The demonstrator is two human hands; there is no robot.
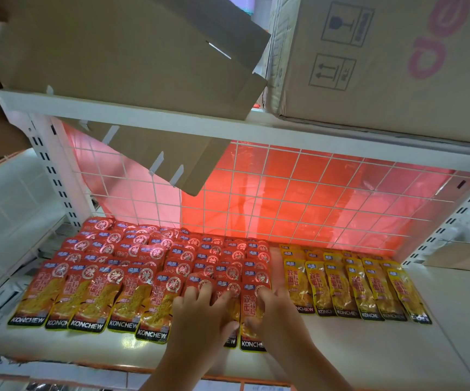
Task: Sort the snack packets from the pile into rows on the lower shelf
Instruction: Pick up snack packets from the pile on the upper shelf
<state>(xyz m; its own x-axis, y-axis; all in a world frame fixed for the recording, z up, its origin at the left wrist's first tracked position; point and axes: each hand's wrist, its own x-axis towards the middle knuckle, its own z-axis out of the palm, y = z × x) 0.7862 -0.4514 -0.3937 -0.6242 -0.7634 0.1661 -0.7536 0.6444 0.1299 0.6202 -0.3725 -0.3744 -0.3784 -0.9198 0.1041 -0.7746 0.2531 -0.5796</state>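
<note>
Red KONCHEW snack packets (92,294) lie in overlapping rows across the left and middle of the white lower shelf (454,320). Yellow packets (355,289) form rows on the right. My left hand (202,314) lies on the front red packets in the middle, its fingers curled onto them and its thumb at a packet's edge. My right hand (273,314) is beside it, fingers and thumb closed on the neighbouring red packet (252,341). Both hands hide most of those front packets.
A white wire grid (298,193) with red sheeting behind closes the shelf's back. A cardboard flap (154,153) hangs down at the back left. Cardboard boxes (383,57) sit on the upper shelf. Bare shelf surface lies in front of and right of the yellow rows.
</note>
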